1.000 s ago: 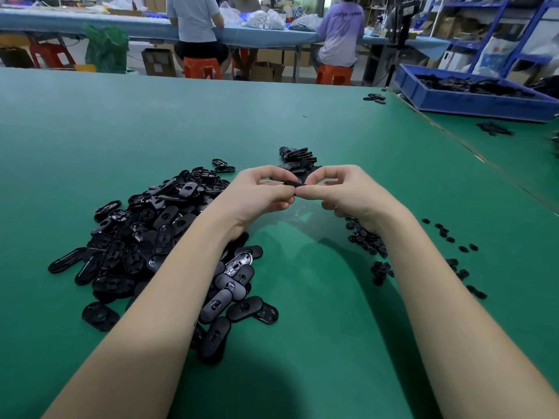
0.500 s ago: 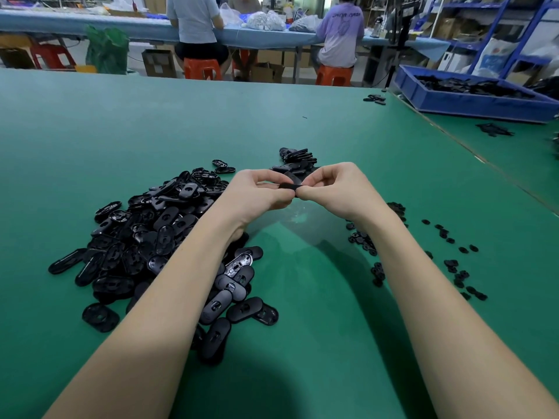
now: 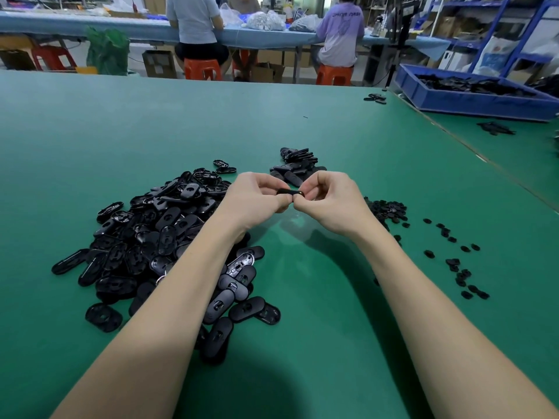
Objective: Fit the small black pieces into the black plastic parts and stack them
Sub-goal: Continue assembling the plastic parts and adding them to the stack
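Both hands meet above the middle of the green table (image 3: 151,131), and between them sits one black plastic part (image 3: 289,192) — a flat, rounded oval seen nearly edge-on. The left hand (image 3: 257,198) pinches its left end with thumb and curled fingers; the right hand (image 3: 328,199) has its fingers curled in against the right end, thumb tips of the two hands almost touching underneath. Whether a small black piece is already under the right fingertips I cannot tell; the fingers hide that spot.

At about 9 o'clock from the hands lies the big loose heap of unfitted parts (image 3: 157,237). At 12 o'clock, just beyond the knuckles, stands the short stack of finished parts (image 3: 298,164). The small black pieces (image 3: 390,208) are scattered from 3 to 4 o'clock, a dense cluster near the right wrist thinning out to single bits farther off.

By the look of it the part is light, stiff moulded plastic with a glossy skin, so probably a little slippery and unlikely to bend much. Holding it by its two narrow ends, as now, should leave the middle recess free for the insert. The small pieces seem tiny and easy to drop — best taken with fingertip and thumb, one at a time. Pressing off-centre could make the part pivot out of the pinch.
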